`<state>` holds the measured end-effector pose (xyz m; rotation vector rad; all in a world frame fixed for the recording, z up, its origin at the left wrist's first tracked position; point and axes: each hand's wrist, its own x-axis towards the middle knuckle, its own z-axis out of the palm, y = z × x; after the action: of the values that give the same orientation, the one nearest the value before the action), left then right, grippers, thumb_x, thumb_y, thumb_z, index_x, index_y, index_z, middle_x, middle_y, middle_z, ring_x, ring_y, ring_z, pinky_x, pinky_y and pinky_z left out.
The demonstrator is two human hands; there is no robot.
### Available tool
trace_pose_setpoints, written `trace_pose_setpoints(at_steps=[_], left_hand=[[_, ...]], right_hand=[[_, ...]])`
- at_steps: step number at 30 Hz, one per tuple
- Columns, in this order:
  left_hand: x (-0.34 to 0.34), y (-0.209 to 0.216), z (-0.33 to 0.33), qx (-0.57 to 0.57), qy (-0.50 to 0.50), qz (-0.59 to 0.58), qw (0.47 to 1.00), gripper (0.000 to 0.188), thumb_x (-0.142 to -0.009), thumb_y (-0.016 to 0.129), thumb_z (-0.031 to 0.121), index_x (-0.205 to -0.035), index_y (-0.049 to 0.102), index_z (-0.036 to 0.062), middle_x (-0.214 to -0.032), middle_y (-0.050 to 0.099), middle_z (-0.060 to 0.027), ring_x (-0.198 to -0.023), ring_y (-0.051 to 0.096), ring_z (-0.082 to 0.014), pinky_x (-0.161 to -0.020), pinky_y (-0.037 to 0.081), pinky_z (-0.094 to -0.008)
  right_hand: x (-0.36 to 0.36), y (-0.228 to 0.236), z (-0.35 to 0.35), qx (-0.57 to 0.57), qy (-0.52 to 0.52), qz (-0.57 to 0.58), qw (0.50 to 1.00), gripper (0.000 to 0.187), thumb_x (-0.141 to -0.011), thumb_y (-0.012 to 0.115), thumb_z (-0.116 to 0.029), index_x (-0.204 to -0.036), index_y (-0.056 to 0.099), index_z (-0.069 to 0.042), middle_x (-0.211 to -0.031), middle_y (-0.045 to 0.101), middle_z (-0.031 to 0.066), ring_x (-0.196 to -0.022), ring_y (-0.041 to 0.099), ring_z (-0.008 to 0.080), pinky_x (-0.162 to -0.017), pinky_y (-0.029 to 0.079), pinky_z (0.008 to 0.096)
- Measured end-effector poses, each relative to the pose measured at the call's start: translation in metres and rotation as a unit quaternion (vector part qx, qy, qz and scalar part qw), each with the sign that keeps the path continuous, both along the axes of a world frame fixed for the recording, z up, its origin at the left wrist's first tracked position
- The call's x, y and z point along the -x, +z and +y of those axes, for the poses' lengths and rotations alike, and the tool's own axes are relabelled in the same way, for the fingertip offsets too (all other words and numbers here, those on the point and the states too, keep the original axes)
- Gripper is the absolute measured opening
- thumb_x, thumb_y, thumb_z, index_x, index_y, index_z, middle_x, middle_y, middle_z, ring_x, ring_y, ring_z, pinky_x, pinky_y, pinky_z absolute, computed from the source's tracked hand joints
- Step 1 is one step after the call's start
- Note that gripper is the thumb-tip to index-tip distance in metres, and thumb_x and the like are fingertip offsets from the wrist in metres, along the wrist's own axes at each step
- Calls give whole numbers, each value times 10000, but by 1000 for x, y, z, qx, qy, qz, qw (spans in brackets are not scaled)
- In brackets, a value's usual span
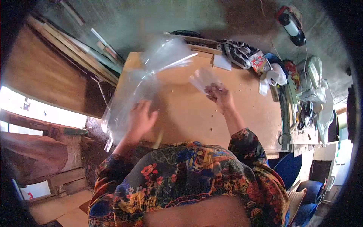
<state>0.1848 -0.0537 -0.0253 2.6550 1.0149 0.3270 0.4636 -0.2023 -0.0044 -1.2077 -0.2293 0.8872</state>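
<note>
A large clear plastic bag (133, 87), crumpled and shiny, spreads over the left part of the wooden tabletop (181, 109). My left hand (142, 115) lies against this bag with its thumb spread away from the fingers; motion softens its outline. Over the middle right of the table, my right hand (219, 94) is closed on a small clear plastic bag (201, 78), which fans out from the fingers to the left. Whether it is one bag or a few layered together cannot be made out.
Along the table's far right edge lie a black-and-white plastic bag (238, 53), a colourful packet (260, 63) and a white plastic bag (276, 75). A white paper (222, 62) sits at the back edge. Wooden boards (68, 53) lean at left; blue chairs (289, 166) stand at right.
</note>
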Motion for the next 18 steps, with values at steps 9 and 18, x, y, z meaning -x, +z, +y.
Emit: trace_pose_setpoints(at_steps=[9,18], left_hand=[[-138,46,-113,495,-74,-380,778,273,-895,444,223,-907,571,-18,-756,605,-49,-671,555,-84,-582,438,-200],[-159,4,-21,470,152,-521,696,251,-901,425,263,-951,507,32,-810,592,-83,-711,573,-176,-624,479,-269]], right_hand=[[31,44,-51,99,110,-369,918,131,-767,624,-92,-733,561,18,-691,589,51,-609,544,101,-539,439,229],[-130,35,-193,-34,-347,-226,910,192,-809,591,-114,-660,472,-89,-565,454,-10,-472,421,88,-439,372,233]])
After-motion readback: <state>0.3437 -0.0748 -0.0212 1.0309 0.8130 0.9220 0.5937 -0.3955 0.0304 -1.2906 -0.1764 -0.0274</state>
